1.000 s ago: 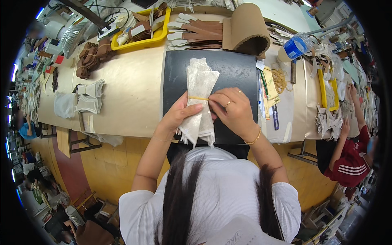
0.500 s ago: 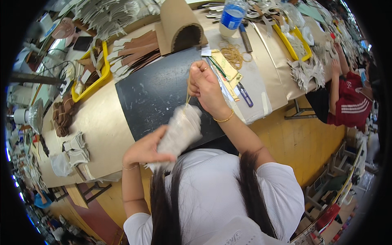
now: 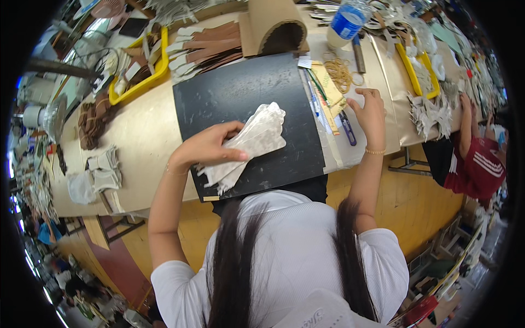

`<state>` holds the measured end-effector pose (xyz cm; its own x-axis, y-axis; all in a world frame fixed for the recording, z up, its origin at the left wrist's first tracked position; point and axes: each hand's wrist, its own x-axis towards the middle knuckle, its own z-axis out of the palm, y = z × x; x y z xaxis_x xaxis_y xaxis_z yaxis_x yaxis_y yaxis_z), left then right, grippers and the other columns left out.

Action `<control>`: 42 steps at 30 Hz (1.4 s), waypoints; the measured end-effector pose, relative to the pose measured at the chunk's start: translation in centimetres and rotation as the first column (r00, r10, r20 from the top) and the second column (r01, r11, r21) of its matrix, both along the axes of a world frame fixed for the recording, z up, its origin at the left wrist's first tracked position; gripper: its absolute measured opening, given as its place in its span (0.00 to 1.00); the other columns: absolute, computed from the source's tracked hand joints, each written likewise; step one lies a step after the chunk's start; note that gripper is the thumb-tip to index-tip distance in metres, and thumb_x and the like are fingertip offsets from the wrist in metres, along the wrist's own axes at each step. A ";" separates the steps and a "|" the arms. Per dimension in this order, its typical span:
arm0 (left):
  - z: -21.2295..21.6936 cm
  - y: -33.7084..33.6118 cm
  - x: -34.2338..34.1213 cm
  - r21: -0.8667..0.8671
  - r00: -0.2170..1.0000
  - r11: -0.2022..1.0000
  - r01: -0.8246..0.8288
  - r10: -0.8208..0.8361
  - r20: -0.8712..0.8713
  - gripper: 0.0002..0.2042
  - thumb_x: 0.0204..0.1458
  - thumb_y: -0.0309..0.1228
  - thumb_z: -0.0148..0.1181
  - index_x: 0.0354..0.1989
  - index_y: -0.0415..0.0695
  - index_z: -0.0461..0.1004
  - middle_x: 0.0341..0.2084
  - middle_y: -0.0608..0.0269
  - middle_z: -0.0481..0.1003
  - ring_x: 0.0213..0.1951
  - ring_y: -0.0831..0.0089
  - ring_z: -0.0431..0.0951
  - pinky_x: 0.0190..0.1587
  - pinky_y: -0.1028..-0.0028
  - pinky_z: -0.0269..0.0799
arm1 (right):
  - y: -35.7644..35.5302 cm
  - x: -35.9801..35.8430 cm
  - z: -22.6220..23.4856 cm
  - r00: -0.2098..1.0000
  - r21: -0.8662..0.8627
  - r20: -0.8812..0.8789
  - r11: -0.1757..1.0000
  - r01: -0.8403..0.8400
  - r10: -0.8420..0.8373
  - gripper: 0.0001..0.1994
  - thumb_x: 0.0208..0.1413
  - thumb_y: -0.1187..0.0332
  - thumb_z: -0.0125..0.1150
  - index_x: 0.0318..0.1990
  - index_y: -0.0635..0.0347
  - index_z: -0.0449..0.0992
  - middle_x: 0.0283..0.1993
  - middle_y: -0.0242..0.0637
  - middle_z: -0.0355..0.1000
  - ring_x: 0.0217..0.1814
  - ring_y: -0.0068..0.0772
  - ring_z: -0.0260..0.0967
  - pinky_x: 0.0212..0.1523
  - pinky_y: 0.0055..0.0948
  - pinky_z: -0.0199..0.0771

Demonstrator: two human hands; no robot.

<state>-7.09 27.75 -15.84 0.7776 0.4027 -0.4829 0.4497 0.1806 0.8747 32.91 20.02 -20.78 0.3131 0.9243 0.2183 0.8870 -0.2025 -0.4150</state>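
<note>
A stack of thin, off-white cut pieces (image 3: pixel 264 134), fanned and uneven at its lower end, lies over the black mat (image 3: pixel 216 93). My left hand (image 3: pixel 214 145) grips the stack from its left side, thumb on top. Off to the right of the mat, my right hand (image 3: pixel 371 116) is raised with bent fingers; thumb and forefinger stand apart, and I see nothing between them. Closest to it are a loose heap of tan rubber bands (image 3: pixel 340 76), a yellow card (image 3: pixel 330 83) and a purple-handled cutter (image 3: pixel 348 130).
Behind the mat stand a curved brown board (image 3: pixel 276 24) and brown strips (image 3: pixel 216 46). Yellow trays sit at left (image 3: pixel 161 64) and right (image 3: pixel 414 71). A water bottle (image 3: pixel 345 24) stands near a hammer-like tool (image 3: pixel 358 54). A person in red (image 3: pixel 478 169) works at the right.
My right hand has left the stack, where it was pulling a rubber band up, and moved right. The stack has tipped lower over the mat in my left hand. The view has shifted.
</note>
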 end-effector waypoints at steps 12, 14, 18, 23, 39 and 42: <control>2.0 -0.8 0.2 0.715 0.911 0.641 0.278 0.061 -0.409 0.34 0.51 0.49 0.66 0.61 0.38 0.69 0.47 0.47 0.73 0.51 0.52 0.73 0.58 0.59 0.64 | -2.3 -15.8 3.1 0.830 -0.135 -0.454 0.896 -0.423 0.323 0.14 0.52 0.58 0.72 0.31 0.62 0.80 0.29 0.37 0.71 0.33 0.38 0.70 0.37 0.36 0.67; 2.3 -1.6 0.4 0.765 0.927 0.590 0.258 0.073 -0.368 0.34 0.50 0.46 0.68 0.62 0.38 0.69 0.47 0.48 0.74 0.50 0.51 0.74 0.57 0.60 0.66 | -2.0 -16.3 3.8 0.792 -0.160 -0.536 0.887 -0.434 0.291 0.13 0.53 0.61 0.71 0.31 0.64 0.80 0.30 0.38 0.71 0.32 0.38 0.70 0.35 0.36 0.68; 1.1 -3.8 1.2 0.850 0.951 0.508 0.141 0.170 -0.260 0.35 0.46 0.41 0.73 0.62 0.38 0.67 0.46 0.49 0.75 0.47 0.51 0.76 0.53 0.61 0.70 | -1.2 -16.5 5.9 0.685 -0.064 -0.660 0.885 -0.462 0.309 0.12 0.54 0.65 0.70 0.31 0.67 0.78 0.32 0.40 0.71 0.29 0.38 0.69 0.34 0.34 0.70; 1.1 -4.4 1.2 0.842 0.933 0.535 0.066 0.265 -0.241 0.33 0.45 0.38 0.74 0.60 0.39 0.68 0.46 0.48 0.77 0.44 0.51 0.79 0.49 0.61 0.73 | 0.6 -15.8 4.7 0.719 -0.006 -0.592 0.889 -0.457 0.365 0.13 0.52 0.65 0.71 0.32 0.67 0.78 0.36 0.40 0.69 0.31 0.36 0.68 0.37 0.31 0.71; -2.6 -7.0 1.8 0.973 0.904 0.167 0.162 0.370 -0.214 0.30 0.53 0.40 0.66 0.62 0.39 0.67 0.60 0.49 0.71 0.63 0.58 0.70 0.64 0.55 0.64 | 1.1 -15.8 4.2 0.826 0.134 -0.434 0.933 -0.335 0.359 0.11 0.53 0.70 0.68 0.42 0.62 0.76 0.39 0.40 0.70 0.40 0.40 0.70 0.45 0.34 0.72; -2.2 -6.6 1.5 0.963 0.925 0.246 0.113 0.327 -0.192 0.33 0.53 0.43 0.66 0.64 0.39 0.65 0.61 0.51 0.70 0.64 0.59 0.68 0.66 0.55 0.61 | 0.5 -18.0 4.9 0.689 0.369 -0.249 0.724 -0.582 0.681 0.09 0.53 0.74 0.65 0.42 0.61 0.77 0.44 0.40 0.73 0.47 0.42 0.71 0.50 0.37 0.71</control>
<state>-5.60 21.16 -18.03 0.5900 0.7940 0.1463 0.7532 -0.6066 0.2546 14.87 20.47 -15.85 -0.2282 0.8587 0.4589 0.5500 0.5026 -0.6670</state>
